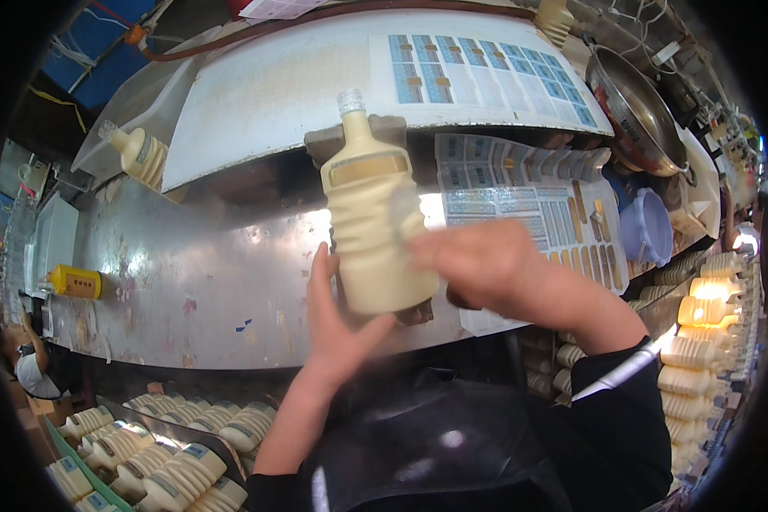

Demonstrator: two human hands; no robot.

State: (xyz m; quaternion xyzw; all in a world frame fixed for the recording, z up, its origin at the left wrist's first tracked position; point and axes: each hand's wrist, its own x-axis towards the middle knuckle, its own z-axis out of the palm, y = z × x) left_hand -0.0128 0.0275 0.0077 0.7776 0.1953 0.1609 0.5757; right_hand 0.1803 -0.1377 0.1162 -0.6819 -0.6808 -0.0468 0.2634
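Observation:
A cream-coloured ribbed bottle [375,282] with a clear cap and a gold label band near its shoulder lies before me, its neck pointing away. It rests on a grey-brown padded support [390,130] on the metal table. My left hand [337,337] grips its lower left end, fingers along the side and thumb across the base. Against the bottle's right side is my right hand [486,260], smeared by motion, its fingers curled closed. A blurred pale shape shows just above those fingers; I cannot make out what it is.
Label sheets [520,200] lie right of the bottle, beside a lilac tub [648,226] and a metal pan [640,107]. A white board [273,94] spans the back. At left are another cream bottle [141,158] and a yellow bottle [75,282]. Crated bottles [183,478] stand below.

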